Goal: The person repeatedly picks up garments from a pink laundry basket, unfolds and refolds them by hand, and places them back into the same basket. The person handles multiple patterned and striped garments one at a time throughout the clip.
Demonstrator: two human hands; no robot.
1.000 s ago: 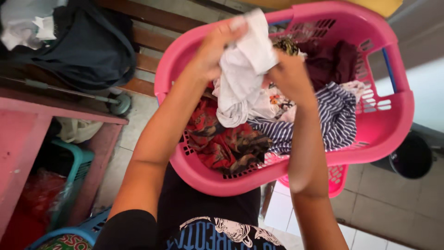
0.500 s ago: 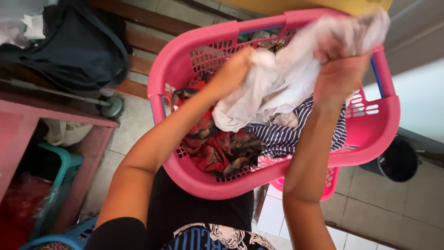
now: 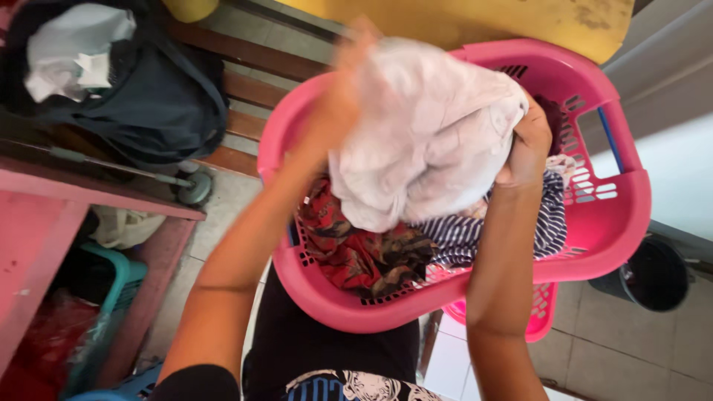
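Holding a crumpled white cloth garment (image 3: 427, 134) up over a pink slotted plastic laundry basket (image 3: 609, 208), both hands raised. Left hand (image 3: 342, 96) is motion-blurred at the garment's upper left edge; it looks closed on the fabric, but I cannot tell the grip for sure. Right hand (image 3: 529, 145) is clear: fingers curled and pressed into the garment's right side, pinching a fold of it. Garment hangs bunched between the two hands, above the basket's contents, its lower edge just over a red and brown patterned cloth (image 3: 356, 252) lying in the basket. Beside that, under the right forearm, a navy and white striped cloth (image 3: 475, 234), also in the basket. A second pink slotted basket (image 3: 546, 312) sits partly hidden under the first. Left of the baskets: a dark blue backpack (image 3: 148, 104) on a brown slatted wooden bench (image 3: 252, 67), with a white crumpled cloth (image 3: 74, 52) on top of it. Lower left: a pink painted table (image 3: 37, 238). Lower right, on the tiled floor: a dark round bucket (image 3: 653, 275), well apart from the hands.
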